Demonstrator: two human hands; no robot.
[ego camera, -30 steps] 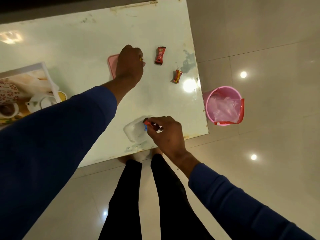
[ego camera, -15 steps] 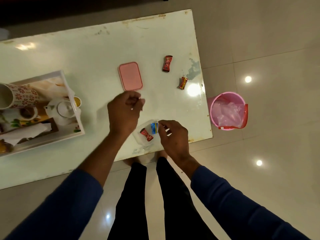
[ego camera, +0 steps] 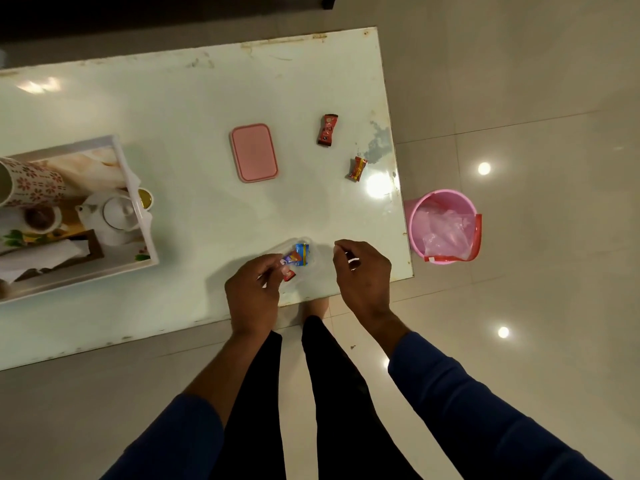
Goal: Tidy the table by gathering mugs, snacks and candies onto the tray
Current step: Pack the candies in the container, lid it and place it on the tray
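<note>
A clear plastic container sits near the table's front edge. It holds a blue candy and a red candy. My left hand is at its left rim and pinches a small purple-orange candy over it. My right hand hovers just right of the container, fingers loosely curled, holding nothing. A red snack bar and an orange-red candy lie on the table's far right. The white tray at the left carries a floral mug and a white teapot.
A pink lid lies flat mid-table. A small yellow cup stands by the tray's right rim. A pink bucket with a plastic liner stands on the floor past the table's right edge. My legs are against the front edge.
My left hand came back from beside the pink lid to the container with a small candy. My right hand let its candy go in the container and drew off to the right.
</note>
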